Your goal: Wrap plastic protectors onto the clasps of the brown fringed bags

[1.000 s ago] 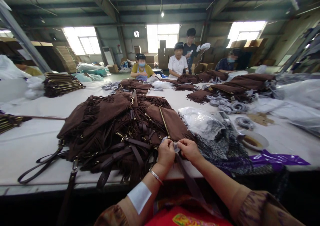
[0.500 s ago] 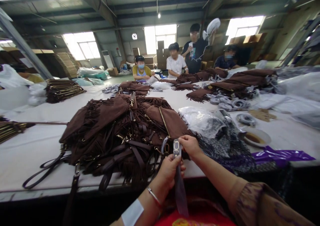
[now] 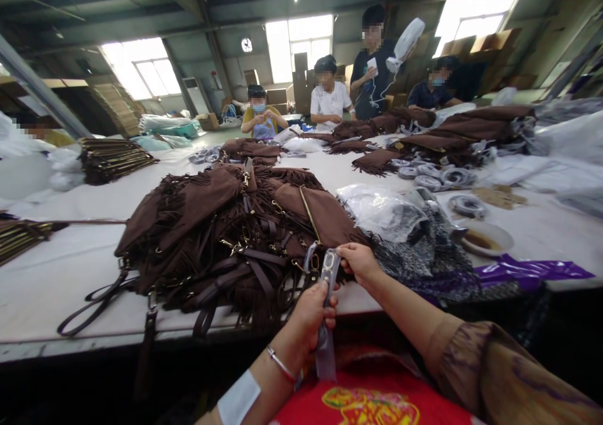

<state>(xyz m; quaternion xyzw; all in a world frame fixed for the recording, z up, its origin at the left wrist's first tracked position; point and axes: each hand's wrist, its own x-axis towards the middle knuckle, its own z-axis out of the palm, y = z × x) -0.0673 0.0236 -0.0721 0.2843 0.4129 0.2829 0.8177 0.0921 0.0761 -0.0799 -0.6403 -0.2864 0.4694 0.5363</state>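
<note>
My left hand (image 3: 308,315) is closed round a strap in a clear plastic sleeve (image 3: 326,273), its lower end hanging toward my lap. A gold buckle (image 3: 328,258) shows through the plastic near the top. At that upper end, the fingertips of my right hand (image 3: 360,263) pinch the sleeve's edge. Just beyond both hands lies a big heap of brown fringed bags (image 3: 183,218), with dark straps and gold clasps tangled at its front. One wrist loop (image 3: 78,318) trails off the heap's left side.
Crumpled clear plastic (image 3: 381,211) lies right of the heap, near a shallow bowl (image 3: 502,240) of brown liquid and purple plastic (image 3: 537,271). Stacked bags (image 3: 110,161) stand far left. More brown bags (image 3: 461,130) and coiled straps (image 3: 456,177) sit across the table, where several people work.
The view has tilted downward. Both hands still hold the sleeved strap, which now leans more to the right at its top. A co-worker across the table has raised their hands.
</note>
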